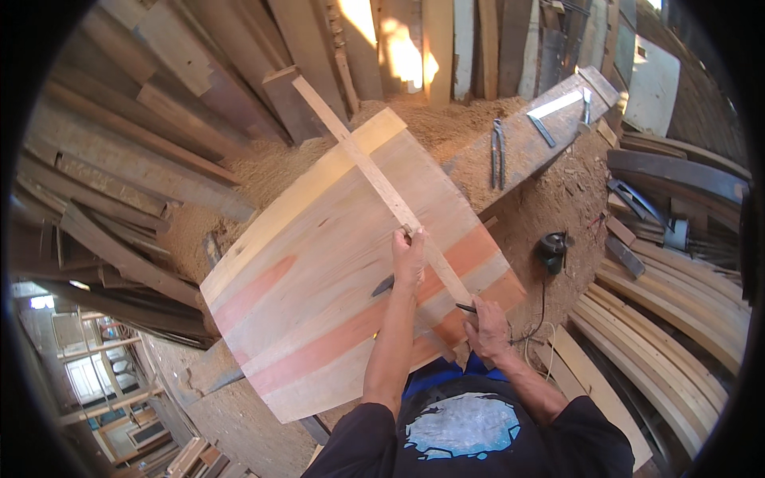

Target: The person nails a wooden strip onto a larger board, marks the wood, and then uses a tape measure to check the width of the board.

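A broad wooden panel, glued up from pale, yellow and reddish boards, lies in front of me. Across it runs a long thin wooden strip, whose far end juts past the panel's yellow edge. My left hand pinches the strip near its middle. At the strip's near end is my right hand, closed around a slim dark pencil-like stick with its tip at the strip. A dark pointed object shows beside my left forearm, which partly hides it.
Pincers and a metal square lie on a dusty plank at the far right. A dark power tool with a cord sits on the sawdust-strewn ground. Curved boards are stacked right; planks lean left.
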`<state>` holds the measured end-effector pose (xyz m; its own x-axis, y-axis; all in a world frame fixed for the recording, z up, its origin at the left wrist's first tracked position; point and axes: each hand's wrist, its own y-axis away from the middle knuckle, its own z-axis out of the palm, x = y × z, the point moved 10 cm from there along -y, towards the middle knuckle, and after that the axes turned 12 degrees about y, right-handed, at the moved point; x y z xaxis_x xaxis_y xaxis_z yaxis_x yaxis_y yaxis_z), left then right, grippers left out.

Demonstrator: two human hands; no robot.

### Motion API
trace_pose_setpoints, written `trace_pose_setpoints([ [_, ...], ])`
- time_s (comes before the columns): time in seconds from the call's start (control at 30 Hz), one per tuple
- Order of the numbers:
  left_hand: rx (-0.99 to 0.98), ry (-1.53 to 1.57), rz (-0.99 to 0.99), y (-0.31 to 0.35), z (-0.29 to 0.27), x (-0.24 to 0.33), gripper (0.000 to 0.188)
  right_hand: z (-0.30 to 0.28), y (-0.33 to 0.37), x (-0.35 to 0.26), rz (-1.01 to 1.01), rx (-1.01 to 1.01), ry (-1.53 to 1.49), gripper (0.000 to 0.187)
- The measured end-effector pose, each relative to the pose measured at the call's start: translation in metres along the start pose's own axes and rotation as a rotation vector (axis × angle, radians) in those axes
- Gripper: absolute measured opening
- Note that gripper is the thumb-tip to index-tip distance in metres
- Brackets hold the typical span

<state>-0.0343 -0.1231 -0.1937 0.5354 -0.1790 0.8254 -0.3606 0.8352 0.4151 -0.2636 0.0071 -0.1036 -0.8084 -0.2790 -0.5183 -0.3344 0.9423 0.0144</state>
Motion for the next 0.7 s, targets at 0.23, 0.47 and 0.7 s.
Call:
trace_pose_setpoints([
  [0.23,0.141,-0.983,0.506,-0.058,0.019,0.025,0.078,-0.013,0.034,0.067,0.114,-0.038,0.101,0.072],
  [0.47,0.093,-1.19,0.661,-0.1,0.063,0.027,0.086,-0.032,0.038,0.088,0.198,0.001,0.061,0.062],
  [0.7,0.122,-1.372,0.503,-0.102,0.075,0.014,0.091,-0.018,0.035,0.101,0.257,-0.086,0.015,0.052],
])
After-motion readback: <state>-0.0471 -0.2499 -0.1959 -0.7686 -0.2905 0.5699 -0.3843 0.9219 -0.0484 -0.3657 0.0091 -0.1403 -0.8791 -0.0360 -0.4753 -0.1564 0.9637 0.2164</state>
